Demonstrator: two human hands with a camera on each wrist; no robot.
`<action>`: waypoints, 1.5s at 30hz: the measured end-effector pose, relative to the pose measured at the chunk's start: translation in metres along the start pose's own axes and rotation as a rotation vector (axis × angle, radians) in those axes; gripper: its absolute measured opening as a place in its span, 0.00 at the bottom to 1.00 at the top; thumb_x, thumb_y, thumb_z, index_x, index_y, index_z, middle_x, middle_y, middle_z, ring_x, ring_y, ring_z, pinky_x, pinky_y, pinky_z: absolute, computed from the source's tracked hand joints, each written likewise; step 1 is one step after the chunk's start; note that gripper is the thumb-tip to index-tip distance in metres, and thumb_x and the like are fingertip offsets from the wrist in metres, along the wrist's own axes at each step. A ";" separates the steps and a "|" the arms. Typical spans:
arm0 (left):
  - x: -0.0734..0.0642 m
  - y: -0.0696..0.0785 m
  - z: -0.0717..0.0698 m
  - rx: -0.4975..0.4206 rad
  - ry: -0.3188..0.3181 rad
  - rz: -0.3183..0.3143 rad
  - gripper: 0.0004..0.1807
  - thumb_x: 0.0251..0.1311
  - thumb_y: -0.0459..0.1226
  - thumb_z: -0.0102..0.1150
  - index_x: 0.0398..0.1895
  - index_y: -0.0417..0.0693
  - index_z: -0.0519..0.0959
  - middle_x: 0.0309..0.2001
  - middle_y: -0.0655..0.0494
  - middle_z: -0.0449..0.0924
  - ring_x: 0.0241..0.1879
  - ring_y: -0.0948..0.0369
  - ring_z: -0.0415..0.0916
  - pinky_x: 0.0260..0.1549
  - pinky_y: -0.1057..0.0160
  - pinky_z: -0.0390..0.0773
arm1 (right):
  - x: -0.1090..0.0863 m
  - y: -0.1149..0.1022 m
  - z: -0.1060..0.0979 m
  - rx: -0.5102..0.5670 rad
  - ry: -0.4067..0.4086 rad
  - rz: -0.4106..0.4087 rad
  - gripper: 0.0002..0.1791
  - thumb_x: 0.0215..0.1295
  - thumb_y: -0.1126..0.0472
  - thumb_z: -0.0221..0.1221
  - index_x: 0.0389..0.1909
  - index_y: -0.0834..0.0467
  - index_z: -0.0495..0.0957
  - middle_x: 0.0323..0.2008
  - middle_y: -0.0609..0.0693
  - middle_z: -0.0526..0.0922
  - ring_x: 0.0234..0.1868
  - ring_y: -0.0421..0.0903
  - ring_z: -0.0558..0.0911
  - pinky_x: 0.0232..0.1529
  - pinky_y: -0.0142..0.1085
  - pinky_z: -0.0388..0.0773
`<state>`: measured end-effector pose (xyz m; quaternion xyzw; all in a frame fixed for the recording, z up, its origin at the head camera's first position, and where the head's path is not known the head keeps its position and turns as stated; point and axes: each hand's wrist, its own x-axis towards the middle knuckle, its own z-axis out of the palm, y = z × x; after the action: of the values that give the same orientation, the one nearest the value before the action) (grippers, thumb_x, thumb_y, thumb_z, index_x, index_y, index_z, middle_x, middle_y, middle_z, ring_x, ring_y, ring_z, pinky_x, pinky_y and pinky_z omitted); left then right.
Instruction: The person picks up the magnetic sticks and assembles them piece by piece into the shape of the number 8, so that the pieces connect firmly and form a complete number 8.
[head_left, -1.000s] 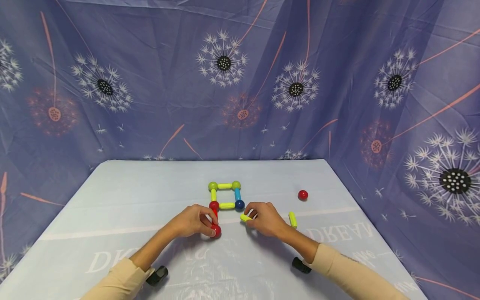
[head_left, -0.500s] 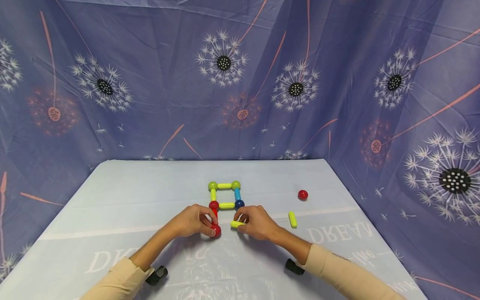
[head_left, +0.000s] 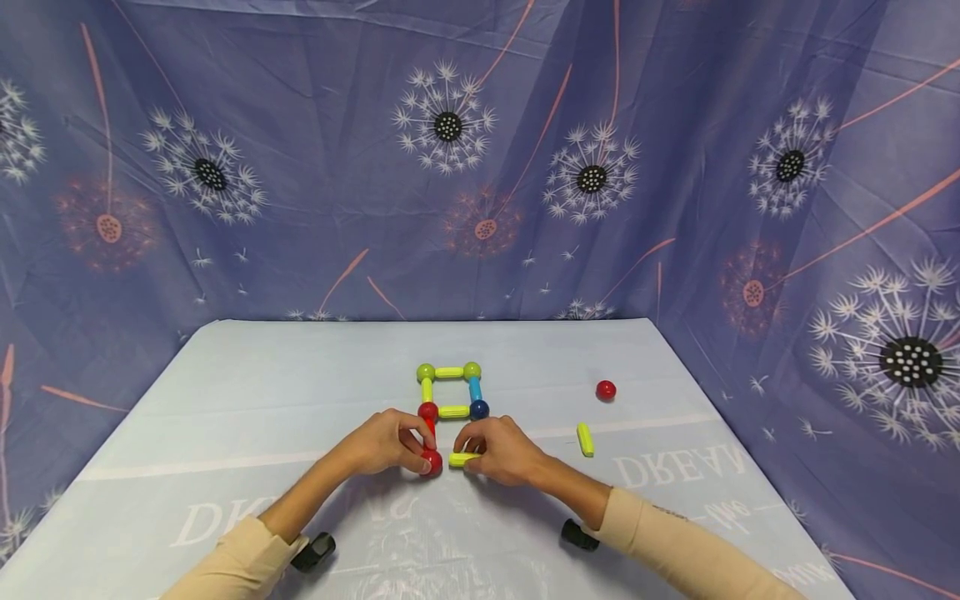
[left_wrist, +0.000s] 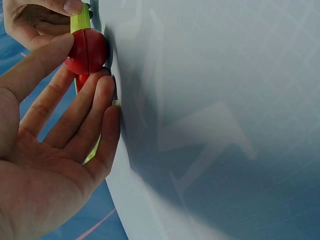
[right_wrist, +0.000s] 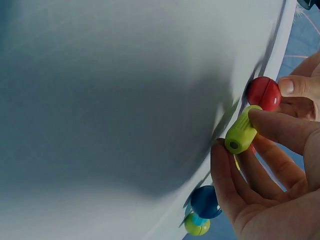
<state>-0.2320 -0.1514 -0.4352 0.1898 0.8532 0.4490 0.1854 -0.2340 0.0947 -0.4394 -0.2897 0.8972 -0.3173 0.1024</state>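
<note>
My left hand (head_left: pixel 384 443) holds a red ball (head_left: pixel 431 462) between thumb and fingers at the near end of a red rod (head_left: pixel 430 429). This rod runs back to another red ball (head_left: pixel 428 411), a corner of a square of rods and balls. Yellow-green balls form the far corners, a dark blue ball (head_left: pixel 479 409) the near right one. My right hand (head_left: pixel 502 450) pinches a yellow-green rod (right_wrist: pixel 242 130), one end pointing at the held red ball. In the head view a small gap shows between them; whether they touch is hard to tell in the wrist views.
A loose yellow-green rod (head_left: pixel 585 439) lies right of my right hand. Farther back on the right sits a loose red ball (head_left: pixel 606 390). The white-covered table (head_left: pixel 300 358) ends at a blue dandelion-print curtain (head_left: pixel 337 167) behind and at the sides.
My right hand has moved left and slightly nearer to me, bringing the yellow-green rod close to the red ball and turning it more level. The left hand has stayed in place.
</note>
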 end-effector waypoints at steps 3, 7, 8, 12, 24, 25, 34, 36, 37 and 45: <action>0.000 -0.001 0.000 -0.006 -0.003 0.008 0.13 0.48 0.32 0.77 0.38 0.45 0.85 0.32 0.52 0.88 0.34 0.61 0.82 0.34 0.61 0.78 | 0.001 -0.002 0.002 -0.005 -0.002 -0.013 0.09 0.57 0.67 0.71 0.38 0.52 0.87 0.33 0.45 0.89 0.34 0.35 0.84 0.38 0.30 0.79; 0.000 -0.001 0.000 -0.010 -0.006 0.017 0.13 0.48 0.32 0.77 0.38 0.45 0.85 0.31 0.52 0.88 0.33 0.61 0.83 0.34 0.61 0.78 | 0.002 -0.003 0.003 -0.013 0.003 -0.030 0.10 0.56 0.68 0.71 0.38 0.53 0.87 0.32 0.46 0.89 0.34 0.36 0.84 0.37 0.30 0.78; 0.000 -0.001 0.000 -0.010 -0.006 0.017 0.13 0.48 0.31 0.77 0.38 0.45 0.85 0.31 0.52 0.88 0.33 0.61 0.83 0.34 0.61 0.78 | 0.002 -0.003 0.003 -0.015 0.002 -0.030 0.10 0.56 0.68 0.71 0.37 0.53 0.87 0.31 0.46 0.89 0.34 0.36 0.84 0.37 0.30 0.78; 0.000 -0.001 0.000 -0.008 -0.006 0.016 0.13 0.48 0.31 0.77 0.37 0.45 0.85 0.31 0.52 0.88 0.33 0.61 0.83 0.34 0.61 0.78 | 0.003 -0.005 0.003 -0.012 -0.005 -0.026 0.10 0.56 0.69 0.71 0.37 0.54 0.87 0.32 0.46 0.89 0.34 0.38 0.85 0.37 0.30 0.78; 0.001 0.000 0.000 -0.006 -0.009 0.014 0.13 0.49 0.32 0.77 0.38 0.45 0.85 0.32 0.52 0.88 0.34 0.61 0.83 0.35 0.61 0.79 | 0.006 -0.006 0.003 -0.001 -0.014 -0.020 0.09 0.56 0.68 0.71 0.37 0.53 0.88 0.31 0.45 0.89 0.31 0.33 0.82 0.35 0.28 0.78; 0.001 0.000 0.000 -0.006 -0.008 0.012 0.13 0.49 0.32 0.77 0.38 0.45 0.85 0.32 0.53 0.88 0.34 0.61 0.83 0.35 0.61 0.79 | 0.006 -0.006 0.003 -0.001 -0.014 -0.018 0.09 0.56 0.67 0.71 0.37 0.53 0.88 0.31 0.45 0.89 0.31 0.33 0.82 0.35 0.28 0.78; 0.001 0.001 0.000 -0.013 -0.011 0.013 0.12 0.50 0.33 0.77 0.38 0.45 0.85 0.33 0.53 0.88 0.35 0.61 0.83 0.35 0.61 0.79 | 0.006 -0.007 0.001 -0.010 -0.019 -0.004 0.08 0.58 0.67 0.70 0.37 0.52 0.88 0.31 0.43 0.89 0.29 0.33 0.81 0.33 0.28 0.77; 0.001 0.001 0.000 -0.012 -0.013 0.016 0.12 0.50 0.33 0.77 0.38 0.45 0.85 0.33 0.52 0.88 0.35 0.61 0.84 0.35 0.61 0.79 | 0.006 -0.008 0.000 -0.013 -0.018 -0.001 0.08 0.58 0.66 0.70 0.37 0.52 0.88 0.30 0.43 0.88 0.29 0.33 0.80 0.32 0.27 0.77; 0.001 0.002 0.000 -0.013 -0.014 0.017 0.12 0.50 0.33 0.77 0.38 0.45 0.85 0.33 0.52 0.88 0.35 0.61 0.84 0.35 0.61 0.79 | 0.005 -0.008 0.000 -0.016 -0.017 -0.003 0.08 0.58 0.66 0.70 0.37 0.52 0.88 0.30 0.43 0.88 0.29 0.33 0.80 0.32 0.27 0.77; 0.000 0.001 0.000 -0.011 -0.020 0.033 0.13 0.49 0.32 0.77 0.38 0.44 0.85 0.33 0.52 0.89 0.35 0.62 0.84 0.35 0.61 0.79 | 0.004 -0.005 -0.005 -0.010 -0.002 0.000 0.15 0.55 0.63 0.73 0.45 0.56 0.86 0.34 0.47 0.89 0.35 0.37 0.85 0.36 0.30 0.79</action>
<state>-0.2316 -0.1511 -0.4340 0.2072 0.8456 0.4548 0.1875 -0.2366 0.0919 -0.4323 -0.2906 0.8986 -0.3126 0.1017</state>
